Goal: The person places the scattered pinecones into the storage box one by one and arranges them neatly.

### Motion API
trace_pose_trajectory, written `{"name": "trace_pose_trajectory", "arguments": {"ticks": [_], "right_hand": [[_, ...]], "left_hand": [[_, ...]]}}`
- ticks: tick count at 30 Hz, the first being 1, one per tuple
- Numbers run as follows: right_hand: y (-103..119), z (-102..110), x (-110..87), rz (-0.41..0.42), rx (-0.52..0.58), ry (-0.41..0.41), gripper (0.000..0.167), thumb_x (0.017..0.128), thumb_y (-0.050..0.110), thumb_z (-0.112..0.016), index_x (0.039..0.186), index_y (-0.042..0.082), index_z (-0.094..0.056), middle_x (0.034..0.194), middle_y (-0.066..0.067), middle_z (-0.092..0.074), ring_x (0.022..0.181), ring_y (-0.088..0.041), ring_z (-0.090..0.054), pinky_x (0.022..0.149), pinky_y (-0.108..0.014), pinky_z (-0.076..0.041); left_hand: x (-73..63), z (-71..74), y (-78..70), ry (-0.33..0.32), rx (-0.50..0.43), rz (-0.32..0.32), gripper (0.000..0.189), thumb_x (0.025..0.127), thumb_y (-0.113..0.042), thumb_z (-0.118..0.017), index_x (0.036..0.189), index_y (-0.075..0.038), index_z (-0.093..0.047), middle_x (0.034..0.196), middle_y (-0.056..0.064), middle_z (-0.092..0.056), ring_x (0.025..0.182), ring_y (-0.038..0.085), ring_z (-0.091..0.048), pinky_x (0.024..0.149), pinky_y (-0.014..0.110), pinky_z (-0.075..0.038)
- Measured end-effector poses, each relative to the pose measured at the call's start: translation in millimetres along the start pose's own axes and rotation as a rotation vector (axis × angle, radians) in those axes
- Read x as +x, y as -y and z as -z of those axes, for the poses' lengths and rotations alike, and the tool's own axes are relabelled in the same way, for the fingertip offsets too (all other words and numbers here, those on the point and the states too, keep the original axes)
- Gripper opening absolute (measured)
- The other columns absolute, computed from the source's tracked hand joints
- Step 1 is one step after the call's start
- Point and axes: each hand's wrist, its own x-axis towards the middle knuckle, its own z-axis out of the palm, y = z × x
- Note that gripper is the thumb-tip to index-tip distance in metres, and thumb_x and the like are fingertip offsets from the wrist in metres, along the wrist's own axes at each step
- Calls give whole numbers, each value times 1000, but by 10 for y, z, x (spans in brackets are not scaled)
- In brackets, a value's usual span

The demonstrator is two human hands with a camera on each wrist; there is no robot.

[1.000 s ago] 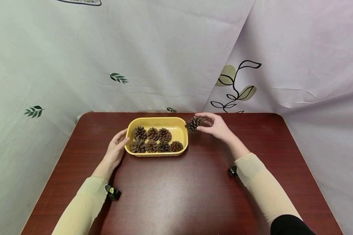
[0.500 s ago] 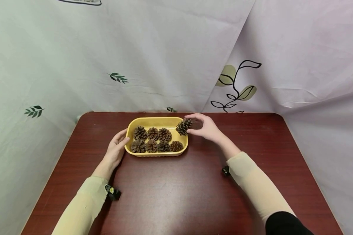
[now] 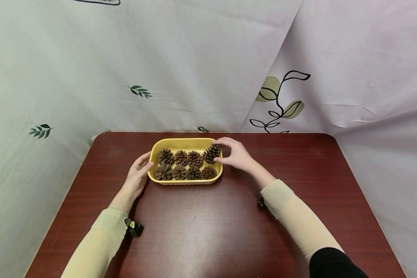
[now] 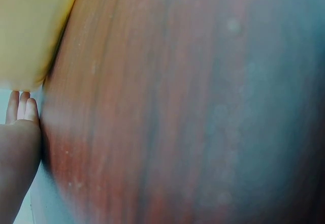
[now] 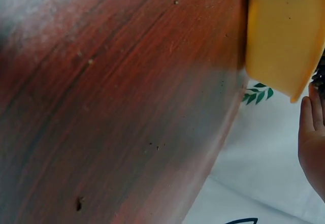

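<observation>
A yellow rectangular tub [image 3: 185,182] stands near the back of the table, holding two rows of brown pine cones [image 3: 179,173]. At its left end, my left hand [image 3: 136,178] holds the rim, thumb over the edge and fingers along the outside. In the left wrist view those fingertips [image 4: 24,102] meet the tub's wall [image 4: 30,36]. My right hand [image 3: 238,156] pinches a pine cone [image 3: 211,154] between thumb and fingers, inside the tub's back right corner. That cone is mostly out of frame in the right wrist view, where the tub's outer wall [image 5: 284,31] shows.
The dark red wooden table [image 3: 201,231] has rounded back corners. Pale cloth [image 3: 180,69] with leaf prints hangs behind it and at both sides. Small dark crumbs [image 5: 79,203] lie on the tabletop beside the right hand. Each wrist carries a small black camera [image 3: 134,227].
My right hand has moved left with the pine cone, from outside the tub's right rim down into its back right corner. The left hand and tub have stayed in place.
</observation>
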Motion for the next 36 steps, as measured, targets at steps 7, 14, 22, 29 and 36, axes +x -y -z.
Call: {"name": "trace_pose_trajectory", "arguments": {"ticks": [7, 14, 22, 29, 36], "right_hand": [[-20, -34, 24, 43, -75, 13, 57, 82, 7, -90, 135, 0, -70, 137, -18, -70, 133, -35, -62, 120, -49, -46], [-15, -27, 39, 38, -160, 69, 59, 83, 8, -89, 138, 3, -69, 141, -18, -68, 136, -36, -61, 120, -50, -46], [32, -9, 49, 68, -273, 138, 57, 85, 11, -90, 137, 5, -70, 141, -16, -68, 134, -34, -63, 118, -49, -48], [57, -2, 69, 59, -284, 141, 55, 83, 14, -92, 134, 7, -72, 139, -16, -69, 133, -33, -63, 118, -48, -48], [48, -4, 74, 61, -269, 139, 53, 83, 14, -92, 133, 7, -73, 138, -17, -69, 132, -34, -64, 119, -48, -47]], "left_hand": [[-11, 7, 2, 5, 1, -8, 39, 109, 1, -54, 128, -31, -68, 122, -17, -72, 110, -1, -68, 94, 14, -55], [-2, -1, 1, 5, 12, -1, 38, 109, 1, -53, 128, -30, -66, 123, -17, -72, 111, -1, -68, 95, 14, -55], [-8, -8, -7, 1, 6, 4, 37, 109, 1, -53, 130, -27, -64, 123, -16, -72, 109, 0, -68, 94, 15, -55], [-9, -10, -3, -2, 7, 3, 38, 109, 1, -53, 129, -29, -65, 123, -17, -72, 110, -1, -68, 94, 15, -55], [-8, -14, -5, -6, 7, 9, 37, 109, 1, -53, 130, -28, -64, 124, -17, -72, 111, -1, -67, 95, 15, -55]]}}
